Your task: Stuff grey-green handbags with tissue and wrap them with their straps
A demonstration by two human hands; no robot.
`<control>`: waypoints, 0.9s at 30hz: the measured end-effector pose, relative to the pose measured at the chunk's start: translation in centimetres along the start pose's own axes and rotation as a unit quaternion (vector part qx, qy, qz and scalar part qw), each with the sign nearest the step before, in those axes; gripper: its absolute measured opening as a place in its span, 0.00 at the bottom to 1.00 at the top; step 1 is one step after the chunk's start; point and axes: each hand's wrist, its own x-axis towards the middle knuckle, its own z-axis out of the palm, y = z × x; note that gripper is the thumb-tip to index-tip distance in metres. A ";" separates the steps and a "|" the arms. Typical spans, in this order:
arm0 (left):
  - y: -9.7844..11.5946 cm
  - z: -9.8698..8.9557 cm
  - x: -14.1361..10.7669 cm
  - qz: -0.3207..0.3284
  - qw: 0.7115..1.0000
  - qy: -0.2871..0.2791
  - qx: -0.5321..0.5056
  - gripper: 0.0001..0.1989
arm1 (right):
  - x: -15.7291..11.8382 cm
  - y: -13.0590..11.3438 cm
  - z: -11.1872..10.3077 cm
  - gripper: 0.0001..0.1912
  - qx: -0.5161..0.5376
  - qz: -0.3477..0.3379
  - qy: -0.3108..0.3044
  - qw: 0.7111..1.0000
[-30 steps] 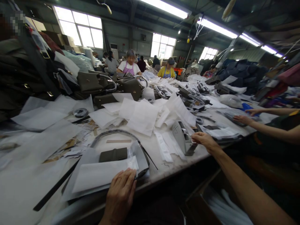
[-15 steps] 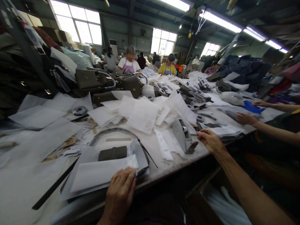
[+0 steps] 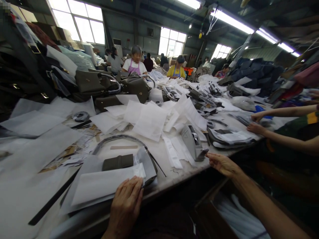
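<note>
My left hand (image 3: 128,200) lies with fingers stretched out on a folded white foam sheet (image 3: 99,184), which covers part of a dark grey-green handbag (image 3: 149,176). The bag's plastic-wrapped handle (image 3: 109,139) arches across the table, and a grey-green strap piece (image 3: 118,162) rests beside the sheet. To the right, my right hand (image 3: 221,164) pinches at the cutter end of a grey tape dispenser (image 3: 191,142). Thumb and forefinger are together there; the clear tape between them is hardly visible.
White foam sheets (image 3: 149,121) are heaped behind the bag. A long black strip (image 3: 53,199) lies at left. More handbags (image 3: 136,88) stand further back. At right, a co-worker's hands (image 3: 256,127) handle a plastic-wrapped item beside another bag (image 3: 229,137).
My right hand has moved down a little and left to the dispenser's cutter end. My left hand stays on the foam sheet. The co-worker's two hands have come closer together.
</note>
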 end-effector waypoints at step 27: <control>0.3 -0.2 0.3 -0.006 1.000 0.004 -0.021 0.15 | 1.0 -0.4 0.0 0.11 -0.125 0.067 0.001 0.990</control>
